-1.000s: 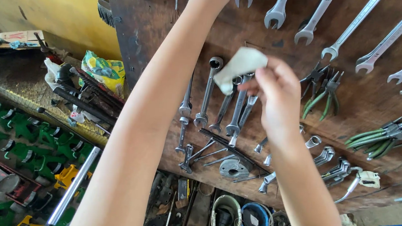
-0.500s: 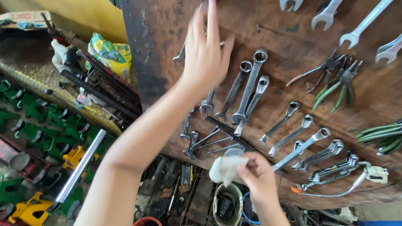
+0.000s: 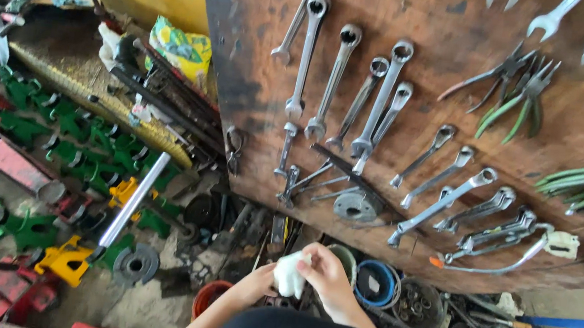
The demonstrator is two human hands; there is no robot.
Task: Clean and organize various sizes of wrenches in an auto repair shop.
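- Wooden tool board (image 3: 258,74) rises ahead of you, hung with wrenches (image 3: 344,83).
- Both your hands sit low, well below it.
- Right hand (image 3: 327,276) closes on white rag (image 3: 290,274); left hand (image 3: 255,285) touches the rag's left side, grip unclear.

Both hands are drawn in low, close to the body, meeting in front of the chest. The right hand (image 3: 327,273) curls over with fingers bent and closed. The left hand (image 3: 258,283) sits just beside it, touching, its forearm angling up from below.
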